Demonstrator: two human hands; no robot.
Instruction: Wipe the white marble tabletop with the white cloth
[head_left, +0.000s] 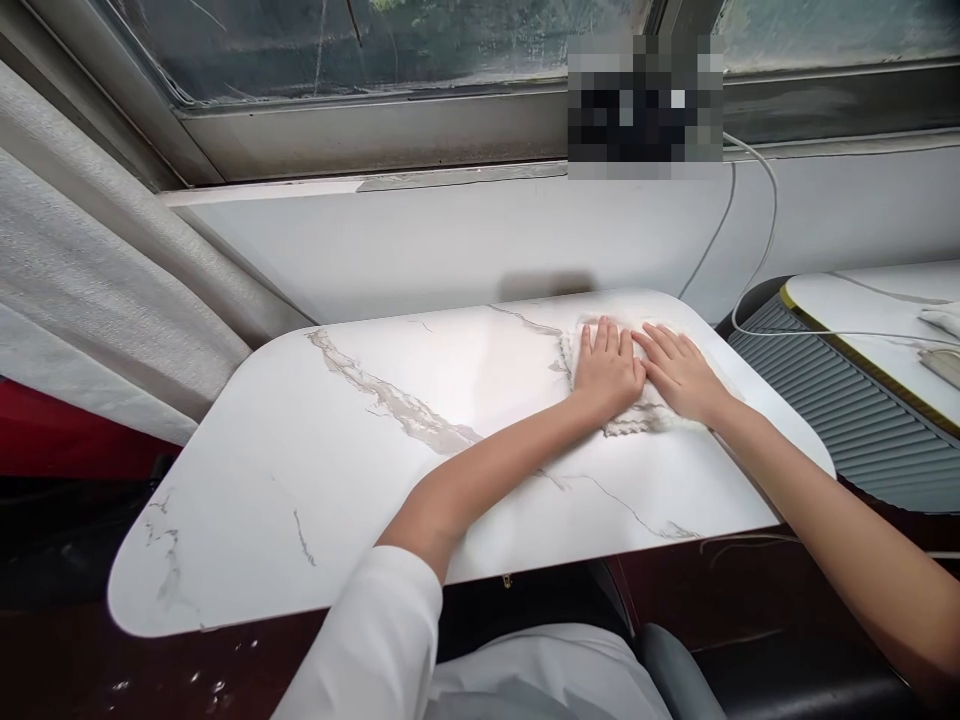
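Observation:
A small white cloth (637, 418) with scalloped edges lies flat on the far right part of a white marble-patterned table (315, 470). My left hand (606, 366) rests palm down on the cloth, fingers stretched out and pointing at the wall. Beside it, my right hand (676, 368) also lies flat on the cloth, fingers spread and angled to the left. The two hands touch at the thumbs. Neither hand grips anything.
A white wall (420, 250) and a window sill run behind the table. A grey curtain (90, 270) hangs at the left. At the right, a second white table (870, 320) sits over a ribbed grey unit (825, 400), with white cables (757, 240) trailing from the wall.

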